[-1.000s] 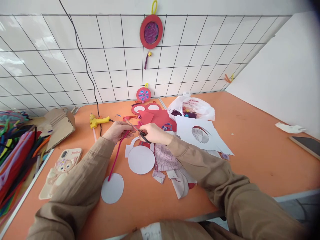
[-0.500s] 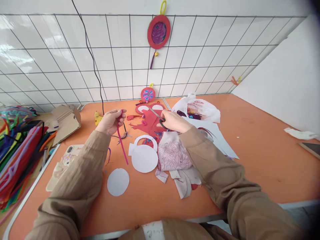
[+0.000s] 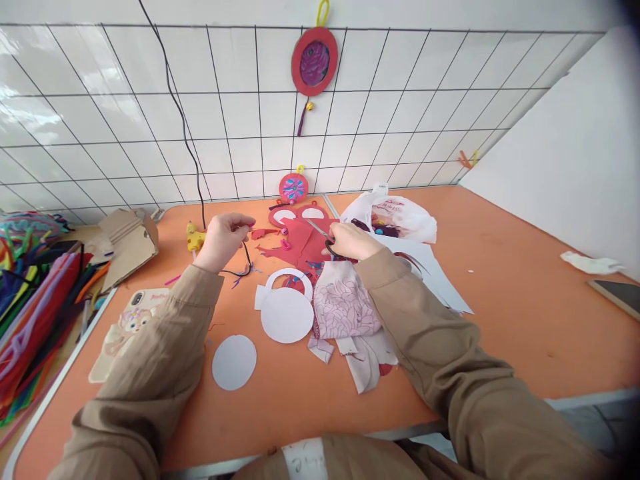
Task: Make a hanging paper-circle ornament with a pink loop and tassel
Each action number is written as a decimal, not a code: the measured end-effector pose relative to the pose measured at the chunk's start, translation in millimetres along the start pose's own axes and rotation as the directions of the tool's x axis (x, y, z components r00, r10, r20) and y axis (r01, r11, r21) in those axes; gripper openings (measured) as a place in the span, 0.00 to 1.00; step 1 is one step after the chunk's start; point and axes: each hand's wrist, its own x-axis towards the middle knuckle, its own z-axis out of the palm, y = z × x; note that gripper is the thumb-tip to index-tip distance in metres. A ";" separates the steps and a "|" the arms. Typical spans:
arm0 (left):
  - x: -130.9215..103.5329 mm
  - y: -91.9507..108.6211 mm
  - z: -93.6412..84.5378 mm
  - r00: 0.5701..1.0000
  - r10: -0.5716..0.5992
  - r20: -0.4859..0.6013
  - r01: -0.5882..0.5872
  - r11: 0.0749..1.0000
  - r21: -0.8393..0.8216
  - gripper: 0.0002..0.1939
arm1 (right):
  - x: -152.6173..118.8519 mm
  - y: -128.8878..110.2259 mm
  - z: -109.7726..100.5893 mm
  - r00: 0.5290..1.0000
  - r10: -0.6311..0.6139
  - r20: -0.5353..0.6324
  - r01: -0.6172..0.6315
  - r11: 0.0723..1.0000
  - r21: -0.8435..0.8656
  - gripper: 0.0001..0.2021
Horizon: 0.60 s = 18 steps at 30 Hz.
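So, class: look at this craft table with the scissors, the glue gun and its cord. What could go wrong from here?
1. The right hand holds scissors with the blades pointing toward the left hand; a slip could nick a finger.
2. The black cord loops right under the left hand and might snag, tugging the yellow glue gun.
3. The phone lies by the table's left edge, beside the left sleeve, and could be nudged off.
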 end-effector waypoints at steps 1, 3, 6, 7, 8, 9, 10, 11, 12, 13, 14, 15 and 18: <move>0.4 -3.3 1.1 0.998 0.056 0.028 -0.059 0.990 0.125 0.13 | 0.7 0.4 0.5 1.000 0.001 0.007 -0.001 1.000 -0.005 0.17; 1.5 -11.4 3.7 0.979 0.160 0.130 -0.196 0.915 0.352 0.15 | 1.4 1.4 1.3 1.000 0.003 0.021 -0.003 1.000 -0.015 0.17; 3.0 -26.2 9.7 0.938 0.194 0.286 -0.321 0.799 0.509 0.15 | 0.1 1.7 1.9 0.999 0.017 0.035 -0.016 0.999 -0.033 0.18; 3.4 -31.2 12.7 0.932 0.191 0.308 -0.333 0.788 0.518 0.13 | -0.8 1.2 1.9 0.999 0.024 0.039 -0.023 0.999 -0.039 0.19; 3.6 -35.9 16.4 0.927 0.193 0.322 -0.344 0.779 0.523 0.13 | -1.8 0.4 1.8 0.999 0.031 0.042 -0.030 0.999 -0.044 0.21; 3.6 -40.2 20.6 0.920 0.202 0.337 -0.361 0.772 0.523 0.13 | -2.8 -0.7 1.6 0.998 0.039 0.043 -0.037 0.998 -0.047 0.23; 3.5 -43.9 25.2 0.909 0.217 0.356 -0.385 0.763 0.519 0.14 | -3.5 -1.9 1.3 0.998 0.045 0.041 -0.042 0.998 -0.050 0.25; 3.2 -47.0 30.1 0.895 0.234 0.380 -0.414 0.755 0.509 0.14 | -3.9 -3.0 1.0 0.998 0.049 0.035 -0.047 0.998 -0.052 0.26; 3.1 -49.4 34.9 0.877 0.252 0.408 -0.444 0.747 0.495 0.14 | -3.9 -3.9 0.8 0.998 0.052 0.027 -0.051 0.997 -0.054 0.26; 3.2 -51.0 39.5 0.858 0.269 0.437 -0.475 0.739 0.479 0.14 | -3.5 -4.5 0.6 0.998 0.054 0.016 -0.053 0.997 -0.057 0.25; 3.7 -52.0 43.6 0.840 0.283 0.463 -0.502 0.730 0.464 0.14 | -2.8 -4.8 0.6 0.999 0.054 0.007 -0.054 0.997 -0.060 0.23; 4.9 -52.2 47.3 0.823 0.295 0.486 -0.525 0.721 0.452 0.14 | -1.9 -4.7 0.8 0.999 0.051 0.002 -0.051 0.997 -0.064 0.21; 12.3 -49.0 55.9 0.785 0.317 0.532 -0.575 0.693 0.435 0.16 | 1.2 -3.0 2.1 0.999 0.034 0.008 -0.033 0.997 -0.075 0.16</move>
